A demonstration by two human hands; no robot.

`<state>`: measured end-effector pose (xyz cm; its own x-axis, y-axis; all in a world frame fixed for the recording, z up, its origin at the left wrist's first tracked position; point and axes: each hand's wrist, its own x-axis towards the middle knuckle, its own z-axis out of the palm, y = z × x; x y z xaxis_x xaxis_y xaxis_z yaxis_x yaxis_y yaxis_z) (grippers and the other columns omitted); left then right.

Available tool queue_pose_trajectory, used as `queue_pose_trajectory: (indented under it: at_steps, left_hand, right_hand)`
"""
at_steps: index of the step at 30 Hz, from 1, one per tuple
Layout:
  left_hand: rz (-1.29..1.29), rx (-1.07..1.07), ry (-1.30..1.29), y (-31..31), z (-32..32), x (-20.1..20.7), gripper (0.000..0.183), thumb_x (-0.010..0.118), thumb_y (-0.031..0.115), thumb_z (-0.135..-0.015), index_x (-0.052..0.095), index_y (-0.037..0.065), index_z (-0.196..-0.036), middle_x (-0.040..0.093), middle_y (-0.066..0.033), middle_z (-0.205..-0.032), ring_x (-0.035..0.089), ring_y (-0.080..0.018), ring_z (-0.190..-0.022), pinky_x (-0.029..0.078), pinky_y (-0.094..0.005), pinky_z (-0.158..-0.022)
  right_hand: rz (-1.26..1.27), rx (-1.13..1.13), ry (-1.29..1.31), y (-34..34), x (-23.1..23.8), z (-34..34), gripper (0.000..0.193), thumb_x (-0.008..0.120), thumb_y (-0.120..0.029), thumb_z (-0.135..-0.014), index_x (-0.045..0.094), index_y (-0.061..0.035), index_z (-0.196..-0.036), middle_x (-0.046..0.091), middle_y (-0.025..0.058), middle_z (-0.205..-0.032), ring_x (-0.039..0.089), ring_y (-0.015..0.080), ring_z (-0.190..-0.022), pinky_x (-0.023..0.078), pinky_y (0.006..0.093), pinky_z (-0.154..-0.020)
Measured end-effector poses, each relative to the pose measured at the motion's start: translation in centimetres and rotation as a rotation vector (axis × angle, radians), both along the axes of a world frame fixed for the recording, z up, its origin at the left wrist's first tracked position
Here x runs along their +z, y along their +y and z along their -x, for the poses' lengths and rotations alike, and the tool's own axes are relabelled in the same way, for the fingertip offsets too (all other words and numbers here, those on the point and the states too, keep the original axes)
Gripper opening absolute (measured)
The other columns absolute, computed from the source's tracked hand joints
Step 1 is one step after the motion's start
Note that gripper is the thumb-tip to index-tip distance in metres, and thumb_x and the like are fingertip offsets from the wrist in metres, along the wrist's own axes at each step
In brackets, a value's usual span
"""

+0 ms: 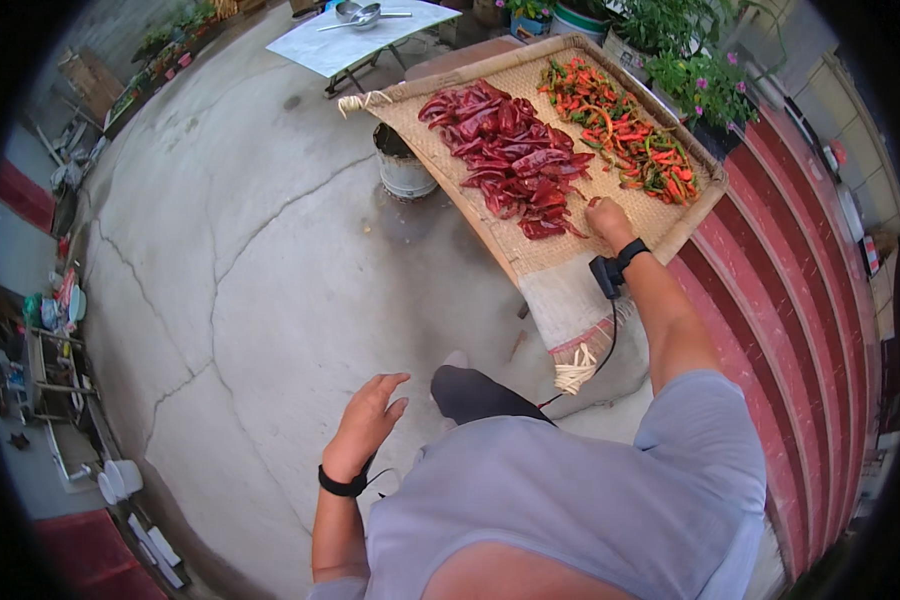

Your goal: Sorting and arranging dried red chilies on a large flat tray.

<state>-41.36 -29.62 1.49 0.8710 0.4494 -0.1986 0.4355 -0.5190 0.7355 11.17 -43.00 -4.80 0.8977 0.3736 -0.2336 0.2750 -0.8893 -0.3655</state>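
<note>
A woven tray (pixel 560 262) stands ahead of me on the right, raised above the ground. Dark red, flattened chili peppers (pixel 510 150) cover its left and middle part. Thinner chilies (pixel 620 130) in orange, red and green lie along its right side. My right hand (pixel 608 220) is over the bare weave between the two heaps, near the dark red peppers' stems. Its fingers are curled closed, and what they pinch, if anything, is hidden. My left hand (pixel 368 412) hangs in the air at my left side, fingers loosely apart, holding nothing.
Red steps (pixel 770 300) rise on the right beside the tray. A metal bucket (pixel 405 175) stands under its left edge. Beyond are a white table (pixel 365 38) with metal ladles or bowls on it, and potted plants (pixel 695 80). Cracked concrete (pixel 240 280) spreads to the left.
</note>
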Motion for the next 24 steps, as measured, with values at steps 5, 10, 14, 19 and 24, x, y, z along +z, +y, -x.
queue_pose_trajectory:
  at_steps: [5,10,14,19,24]
  left_hand:
    - [0.037,-0.153,0.012,4.1,-5.3,0.6,0.035,0.064,0.01,-0.092,0.059,0.005,-0.126,0.063,-0.0166,-0.116,0.061,-0.035,-0.105,0.051,-0.0409,-0.088]
    - [-0.015,-0.32,0.027,7.5,-11.5,1.1,0.032,0.063,0.009,-0.093,0.06,0.005,-0.125,0.063,-0.0157,-0.115,0.062,-0.033,-0.105,0.052,-0.0407,-0.087]
    - [0.01,-0.47,0.013,8.2,-17.1,1.5,0.033,0.063,0.006,-0.092,0.059,0.005,-0.125,0.063,-0.0155,-0.114,0.063,-0.033,-0.101,0.052,-0.0408,-0.087]
    - [-0.077,-0.708,-0.22,7.2,-23.9,2.5,0.037,0.064,0.003,-0.088,0.058,0.004,-0.124,0.059,-0.0165,-0.122,0.058,-0.0345,-0.109,0.049,-0.041,-0.093]
    - [-0.258,-0.836,-0.367,6.8,-28.4,0.7,0.045,0.065,0.0,-0.079,0.06,0.004,-0.123,0.046,-0.0247,-0.138,0.045,-0.0442,-0.123,0.039,-0.049,-0.105]
  right_hand:
    - [0.201,-0.044,-0.002,-0.5,1.9,-0.1,0.039,0.058,-0.029,-0.085,0.07,-0.003,-0.111,0.067,0.0212,-0.119,0.064,0.04,-0.111,0.05,0.0455,-0.094]
    - [0.251,0.022,-0.025,-3.8,1.8,-0.9,0.037,0.056,-0.029,-0.088,0.068,-0.0028,-0.111,0.067,0.0205,-0.116,0.063,0.039,-0.112,0.05,0.0461,-0.091]
    - [-0.108,0.054,-0.196,-2.3,0.5,-0.3,0.026,0.061,-0.025,-0.087,0.06,-0.0041,-0.103,0.064,0.0192,-0.107,0.061,0.0388,-0.106,0.05,0.0488,-0.085]
    - [-0.144,-0.059,-0.321,0.7,-2.4,-0.4,0.026,0.064,-0.029,-0.086,0.06,-0.0075,-0.1,0.065,0.0181,-0.096,0.063,0.036,-0.096,0.05,0.0456,-0.081]
    - [-0.01,0.036,-0.266,-1.7,0.2,0.8,0.019,0.066,-0.019,-0.085,0.064,-0.0037,-0.095,0.068,0.0182,-0.099,0.065,0.0403,-0.096,0.051,0.0492,-0.08]
